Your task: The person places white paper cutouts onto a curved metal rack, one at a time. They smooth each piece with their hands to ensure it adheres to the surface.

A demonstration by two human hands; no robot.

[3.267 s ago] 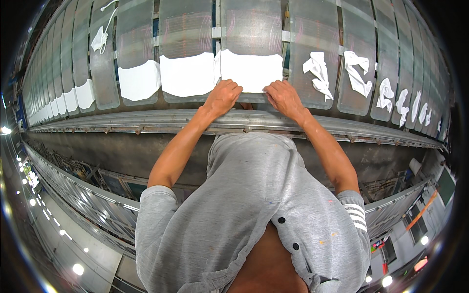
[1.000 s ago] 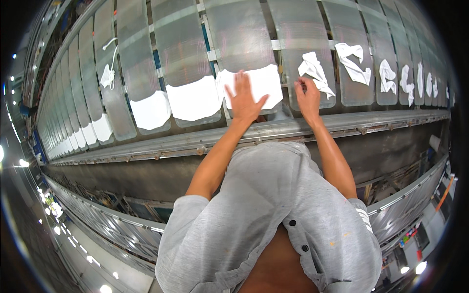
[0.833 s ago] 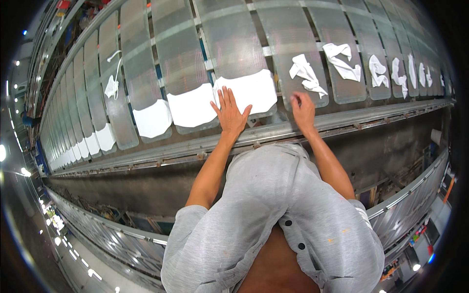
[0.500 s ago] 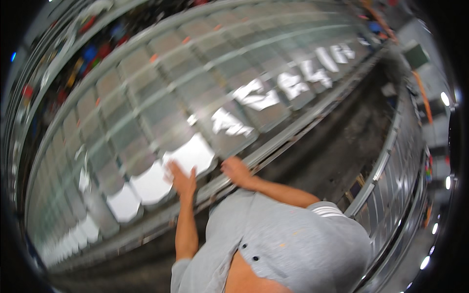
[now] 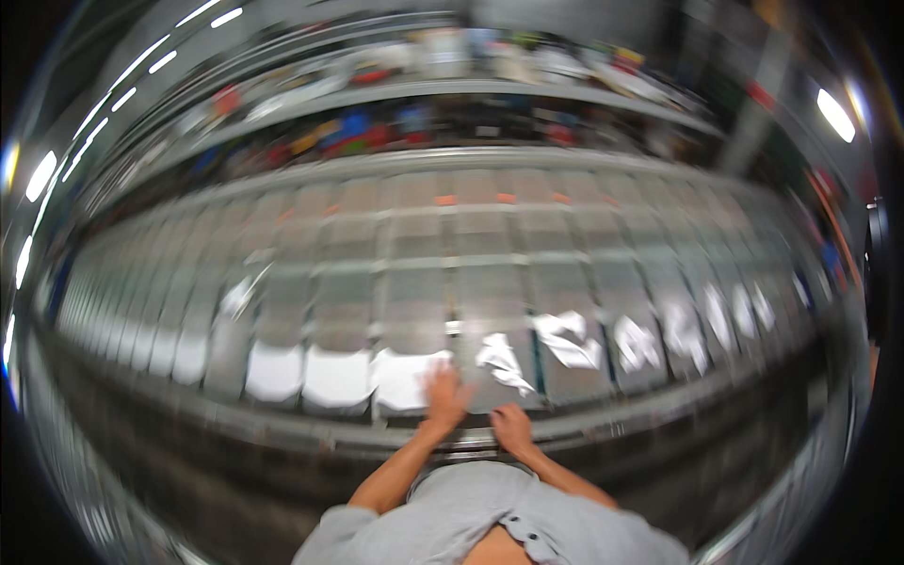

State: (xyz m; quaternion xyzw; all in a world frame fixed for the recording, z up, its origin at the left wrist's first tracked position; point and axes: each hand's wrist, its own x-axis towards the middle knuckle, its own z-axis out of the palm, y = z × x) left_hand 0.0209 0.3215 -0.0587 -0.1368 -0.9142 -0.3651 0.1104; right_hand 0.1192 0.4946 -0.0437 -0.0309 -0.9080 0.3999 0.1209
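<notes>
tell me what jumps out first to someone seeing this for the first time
A long grey conveyor of panels curves across the middle, with white cloth pieces lying along its near edge, flat to the left and crumpled to the right. At bottom centre the left hand and right hand rest on that edge.

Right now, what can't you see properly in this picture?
Head view only:
- Left hand: motion blur smears its fingers over the flat white piece.
- Right hand: blurred, contact with the metal rail unclear.
- Crumpled white piece: shape lost to blur.
- Coloured things on the far shelf: too small and blurred.
</notes>
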